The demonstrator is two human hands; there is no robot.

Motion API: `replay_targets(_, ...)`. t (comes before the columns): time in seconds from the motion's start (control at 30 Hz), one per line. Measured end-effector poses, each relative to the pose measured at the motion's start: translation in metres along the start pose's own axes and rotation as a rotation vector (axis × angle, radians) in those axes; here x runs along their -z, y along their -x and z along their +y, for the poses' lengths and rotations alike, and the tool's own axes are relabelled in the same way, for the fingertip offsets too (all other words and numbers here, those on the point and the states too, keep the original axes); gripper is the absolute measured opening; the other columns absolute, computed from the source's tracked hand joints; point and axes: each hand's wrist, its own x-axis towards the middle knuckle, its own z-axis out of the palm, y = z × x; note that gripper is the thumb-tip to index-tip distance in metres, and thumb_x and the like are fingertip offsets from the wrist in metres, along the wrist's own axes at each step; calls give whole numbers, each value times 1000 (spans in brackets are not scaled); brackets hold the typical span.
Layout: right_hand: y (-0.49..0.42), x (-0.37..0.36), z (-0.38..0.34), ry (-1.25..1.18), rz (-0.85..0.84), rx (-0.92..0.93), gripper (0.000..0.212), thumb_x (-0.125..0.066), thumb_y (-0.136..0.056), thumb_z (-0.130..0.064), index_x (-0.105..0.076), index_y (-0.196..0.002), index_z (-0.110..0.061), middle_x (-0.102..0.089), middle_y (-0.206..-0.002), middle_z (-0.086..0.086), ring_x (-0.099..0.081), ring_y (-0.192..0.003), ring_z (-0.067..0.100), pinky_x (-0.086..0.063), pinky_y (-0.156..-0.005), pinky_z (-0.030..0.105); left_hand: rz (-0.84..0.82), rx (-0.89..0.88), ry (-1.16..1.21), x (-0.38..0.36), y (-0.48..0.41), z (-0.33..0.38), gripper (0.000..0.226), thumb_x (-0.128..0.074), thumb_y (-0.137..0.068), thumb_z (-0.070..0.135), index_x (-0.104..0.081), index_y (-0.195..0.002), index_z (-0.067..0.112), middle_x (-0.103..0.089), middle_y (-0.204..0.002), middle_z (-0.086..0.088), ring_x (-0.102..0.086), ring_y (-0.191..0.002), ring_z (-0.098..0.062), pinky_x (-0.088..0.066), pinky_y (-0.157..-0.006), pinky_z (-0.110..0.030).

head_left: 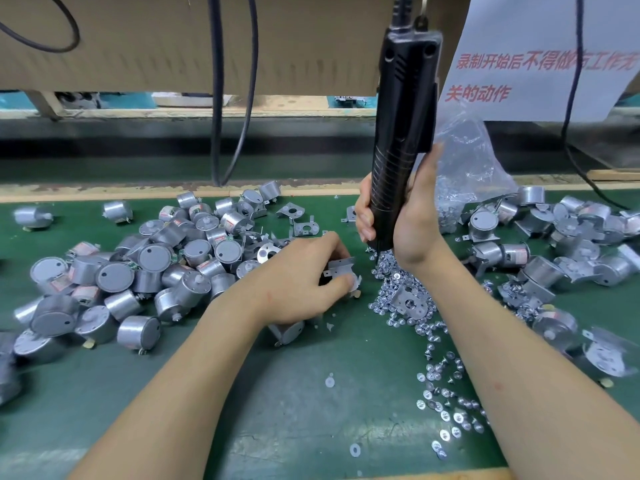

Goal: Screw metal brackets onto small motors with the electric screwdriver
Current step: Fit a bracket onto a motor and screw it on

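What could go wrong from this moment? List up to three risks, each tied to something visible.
1. The electric screwdriver, gripped by the right hand, has its tip down at the screw heap, close to the left hand; a slip could hit fingers.
2. The left hand only pinches the bracket, so it may shift before fastening.
3. Some loose screws trail toward the near edge of the table and could roll off.

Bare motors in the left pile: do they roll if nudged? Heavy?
Some probably roll: several motors lie on their curved sides on the flat green mat. Those resting on a flat face should stay put. The metal cans look stiff and are likely heavy for their size.
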Motion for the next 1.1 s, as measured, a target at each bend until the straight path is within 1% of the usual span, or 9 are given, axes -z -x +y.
replay_targets(0.1, -2, 0, 2, 39, 61, 21, 80, -2, -88, -72, -54, -67, -14, -48, -54, 3, -42, -43, 23, -39, -50, 30, -45, 12, -28, -1, -1, 1, 18, -54, -96, 39, -42, -103, 28, -60, -105, 4, -53, -89, -14, -39, -75, -32)
replay_targets(0.2, -4, 0, 2, 91, 97, 13, 81, -1, -86, -74, -54, -61, -18, -48, -53, 4, -43, -42, 24, -40, -52, 32, -64, 17, -17, 0, -1, 2, 18, -53, -97, 38, -40, -104, 29, -61, -112, 2, -53, -96, -16, -42, -82, -34)
replay_targets(0.27, -4, 0, 1, 83, 79, -1, 82, 0, -87, -73, -53, -62, -16, -48, -52, 3, -42, -42, 23, -39, -51, 31, -69, 23, -12, 0, -1, 1, 17, -53, -98, 38, -42, -106, 27, -60, -113, 3, -52, -97, -15, -41, -83, -34)
replay_targets(0.4, -2, 0, 1, -1, 9, -21, 82, -1, -86, -73, -48, -68, -9, -47, -51, 2, -40, -40, 20, -36, -45, 26, -61, 17, -12, -1, -1, 1, 16, -53, -98, 37, -43, -105, 27, -60, -107, 3, -53, -94, -17, -41, -81, -35)
replay_targets(0.63, -2, -3, 6, 0, -11, -19, 81, -1, -86, -73, -48, -68, -9, -46, -52, 3, -39, -42, 21, -36, -46, 28, -35, 3, -21, -3, -1, -2, 19, -53, -97, 41, -40, -103, 30, -45, -85, 21, -47, -80, -6, -31, -67, -26)
replay_targets(0.83, -2, -6, 10, 14, 2, -61, 82, -2, -84, -74, -48, -67, -9, -45, -51, 4, -39, -41, 20, -36, -44, 24, -21, -2, -26, -3, -1, -2, 19, -55, -96, 41, -41, -101, 28, -43, -78, 22, -46, -74, 9, -31, -61, -12)
replay_targets(0.9, -2, -6, 10, 22, 3, -68, 82, -2, -84, -74, -48, -68, -8, -45, -51, 4, -38, -41, 20, -36, -44, 23, -26, -6, -31, -3, -1, -1, 19, -54, -97, 41, -41, -101, 28, -44, -78, 20, -46, -73, 5, -30, -60, -16)
replay_targets(1.0, -1, -6, 9, 5, 0, -59, 80, -1, -86, -72, -47, -70, -8, -46, -52, 3, -39, -40, 20, -36, -44, 24, -36, -1, -27, -3, -1, -1, 18, -53, -97, 41, -41, -101, 27, -47, -82, 19, -48, -76, -5, -30, -64, -29)
replay_targets(1.1, 0, -7, 7, -5, -5, -24, 79, 0, -87, -70, -47, -71, -8, -46, -52, 2, -39, -41, 20, -36, -45, 26, -38, 0, -28, -3, 0, -1, 18, -53, -97, 41, -41, -101, 28, -47, -84, 19, -49, -79, -11, -30, -66, -30)
